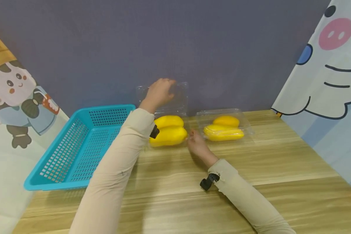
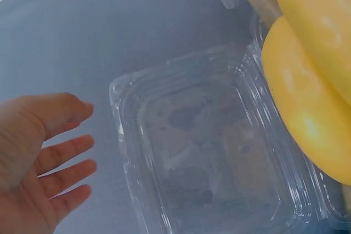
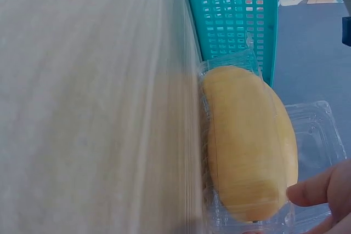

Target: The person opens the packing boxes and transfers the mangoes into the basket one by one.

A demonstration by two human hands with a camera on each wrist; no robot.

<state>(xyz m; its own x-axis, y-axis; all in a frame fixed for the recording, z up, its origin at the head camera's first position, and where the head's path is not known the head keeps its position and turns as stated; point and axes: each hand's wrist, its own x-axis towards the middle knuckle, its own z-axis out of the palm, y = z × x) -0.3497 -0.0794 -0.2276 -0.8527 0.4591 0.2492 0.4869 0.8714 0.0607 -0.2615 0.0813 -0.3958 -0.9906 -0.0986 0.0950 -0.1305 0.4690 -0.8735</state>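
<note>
Two yellow mangoes (image 1: 168, 136) lie side by side in a clear plastic box, whose hinged lid (image 1: 179, 99) stands raised at the back. My left hand (image 1: 159, 92) is at this lid's upper edge; in the left wrist view its fingers (image 2: 68, 173) are loosely spread beside the lid (image 2: 189, 157), a gap between them. My right hand (image 1: 199, 146) pinches the right side of the box, with the thumb (image 3: 310, 190) at the rim by a mango (image 3: 247, 146). Part of its other fingers is hidden.
To the left stands a blue-green mesh basket (image 1: 86, 146). Right of my right hand, a second clear box (image 1: 216, 112) holds two more mangoes (image 1: 223, 132). A dark grey wall (image 1: 222, 52) rises behind the wooden table (image 1: 175, 201), and cartoon-printed sheets hang at both sides.
</note>
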